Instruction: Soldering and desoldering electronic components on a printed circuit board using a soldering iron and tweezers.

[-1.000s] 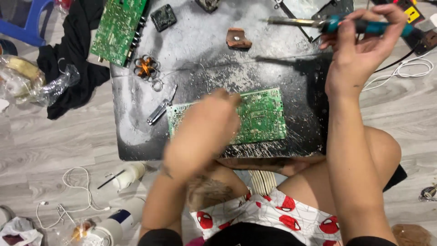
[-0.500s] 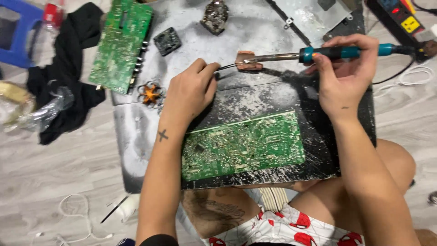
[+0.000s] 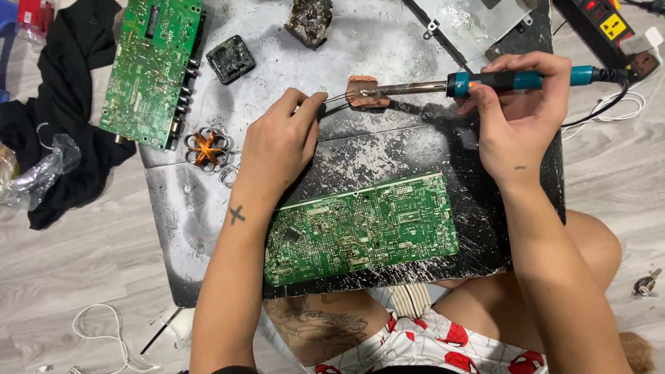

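My right hand [image 3: 518,118] grips a soldering iron [image 3: 485,82] with a teal handle; its metal tip points left and rests on a small reddish-brown block [image 3: 367,91]. My left hand [image 3: 280,142] pinches a thin solder wire [image 3: 339,97] between thumb and forefinger, with the wire's end meeting the iron tip over that block. A green circuit board [image 3: 361,228] lies solder side up on the dark, scratched work board [image 3: 415,152], just below both hands and touching neither.
A second green circuit board [image 3: 149,69] lies at the upper left. Beside it sit a black square part [image 3: 231,58], a copper coil [image 3: 206,147] and a dark lump [image 3: 309,21]. A power strip [image 3: 609,28], black cloth [image 3: 62,104] and plastic bag [image 3: 38,176] surround the board.
My left hand left the lower circuit board and moved up to the reddish block with solder wire. My right hand brought the iron tip down onto the block.
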